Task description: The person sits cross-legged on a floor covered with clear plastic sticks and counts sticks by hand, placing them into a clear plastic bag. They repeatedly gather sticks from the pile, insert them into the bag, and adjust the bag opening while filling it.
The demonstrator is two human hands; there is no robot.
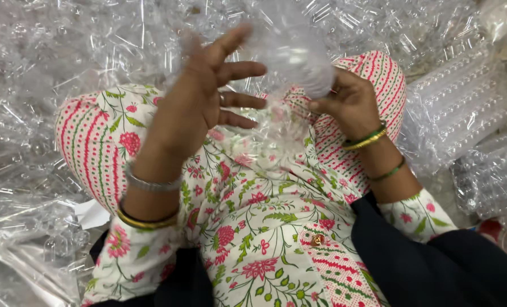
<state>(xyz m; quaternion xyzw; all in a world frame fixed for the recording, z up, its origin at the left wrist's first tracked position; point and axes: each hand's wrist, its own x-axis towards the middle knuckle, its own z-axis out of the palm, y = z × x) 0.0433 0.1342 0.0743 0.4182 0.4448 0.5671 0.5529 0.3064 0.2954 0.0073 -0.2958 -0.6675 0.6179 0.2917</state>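
My left hand (199, 94) is raised over my lap with its fingers spread, the fingertips brushing a blurred clear plastic piece (290, 54). My right hand (347, 102) is closed on the lower edge of that same clear plastic piece, holding it above my knees. The plastic looks like a transparent moulded tray or film, blurred by motion. Both wrists carry bangles. My lap is covered by white cloth (248, 210) with pink and green flowers.
Heaps of clear plastic moulded trays and film (43, 62) surround me on all sides. A stack of ribbed clear trays (458, 102) lies to the right. A dark cloth (435, 261) hangs over my right forearm.
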